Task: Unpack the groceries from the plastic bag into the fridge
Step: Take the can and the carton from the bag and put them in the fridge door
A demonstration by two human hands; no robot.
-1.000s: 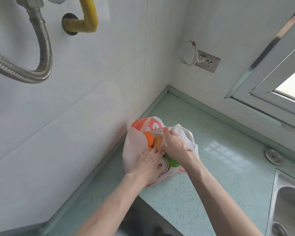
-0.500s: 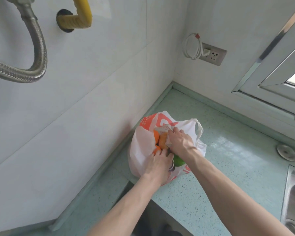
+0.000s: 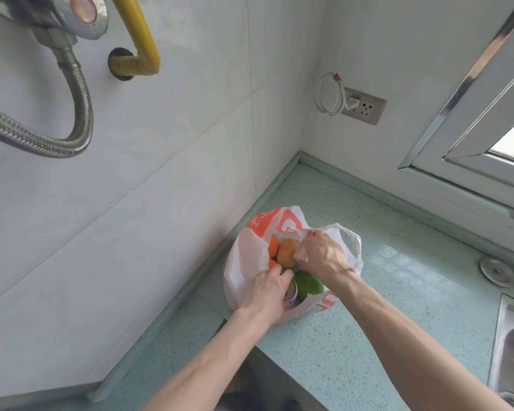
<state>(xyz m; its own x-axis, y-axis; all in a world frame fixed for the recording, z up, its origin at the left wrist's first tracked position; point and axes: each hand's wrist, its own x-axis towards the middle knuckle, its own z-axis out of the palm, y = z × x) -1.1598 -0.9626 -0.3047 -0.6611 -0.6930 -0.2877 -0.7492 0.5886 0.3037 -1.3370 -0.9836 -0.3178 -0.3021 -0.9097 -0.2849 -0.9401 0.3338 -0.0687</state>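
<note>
Since a moment ago, the right hand (image 3: pixel 321 255) has pulled a small pink packet (image 3: pixel 301 253) up, pinching it. Nearer, the left hand (image 3: pixel 269 295) curls around a can (image 3: pixel 291 292) inside the plastic bag (image 3: pixel 244 256) on the green counter (image 3: pixel 368 336), beside oranges (image 3: pixel 287 252) and a green fruit (image 3: pixel 309 284).

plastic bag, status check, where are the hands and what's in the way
Both hands in the plastic bag on the counter: left hand on its near edge, right hand pinching a small packet. Groceries still inside. Nothing blocking.
</note>
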